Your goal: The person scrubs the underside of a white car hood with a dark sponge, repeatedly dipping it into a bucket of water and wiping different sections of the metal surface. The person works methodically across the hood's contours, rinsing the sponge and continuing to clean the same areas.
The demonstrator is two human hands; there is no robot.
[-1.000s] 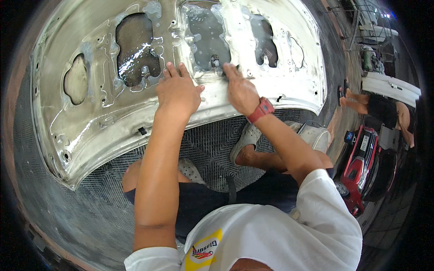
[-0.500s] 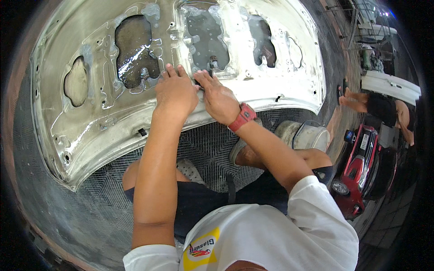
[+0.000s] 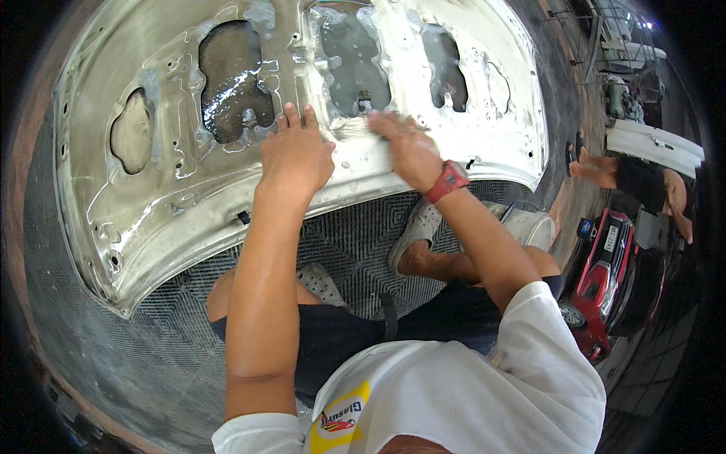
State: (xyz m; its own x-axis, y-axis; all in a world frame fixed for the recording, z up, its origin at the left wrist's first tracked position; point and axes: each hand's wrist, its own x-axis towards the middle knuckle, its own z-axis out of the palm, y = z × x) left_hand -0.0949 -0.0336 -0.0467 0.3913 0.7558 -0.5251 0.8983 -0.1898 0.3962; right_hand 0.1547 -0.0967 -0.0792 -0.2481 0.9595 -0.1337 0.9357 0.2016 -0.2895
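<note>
Right hand [image 3: 414, 155] swings rightward along the car hood [image 3: 499, 144] edge, rubbing perhaps; blurred grip, can't tell; left hand [image 3: 296, 155] spread open.

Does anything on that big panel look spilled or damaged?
Yes: the pale panel looks wet, with glossy streaks left of the left hand, and blotchy grey patches beside its cutouts. Whether those are damage or residue, I can't tell.

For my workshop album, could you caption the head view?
Left hand resting on a wet, pale car panel; right hand, wearing a red watch, blurred.
</note>
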